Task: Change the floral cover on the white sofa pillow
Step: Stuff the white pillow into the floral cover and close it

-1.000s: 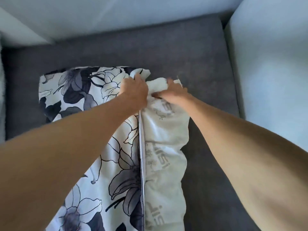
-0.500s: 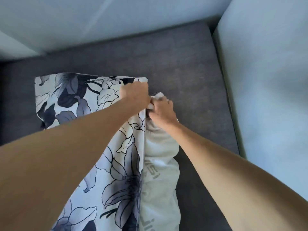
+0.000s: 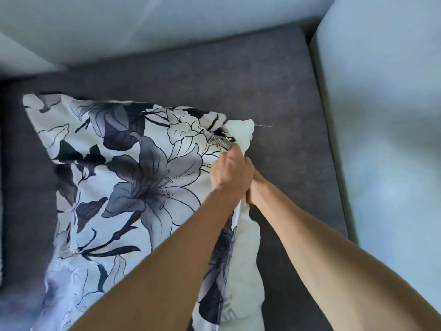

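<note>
A white fabric pillow cover printed with large grey and black lilies lies on the dark grey textured sofa seat, spreading from the upper left toward the bottom of the view. Along its right edge the opening gapes, and the white inner pillow bulges out of it as a narrow strip running from near the bottom edge up to a soft corner that pokes past the cover's top right end. Faint grey lettering shows on the pillow near the bottom. A thin loose thread trails from that upper corner over the seat.

Both bare forearms reach in from the bottom and meet at the cover's open edge. The left hand is on top, its back to the camera, fingers curled down and pinching the floral fabric at the rim of the opening, just below the exposed pillow corner. The right hand sits directly beneath and beside it, touching it; most of it is hidden by the left hand, so only the wrist and heel show, and I cannot tell whether its fingers are spread or clenched, nor what they hold.

A pale blue-white backrest cushion runs across the top, and a pale armrest rises along the right, well apart from the pillow.
</note>
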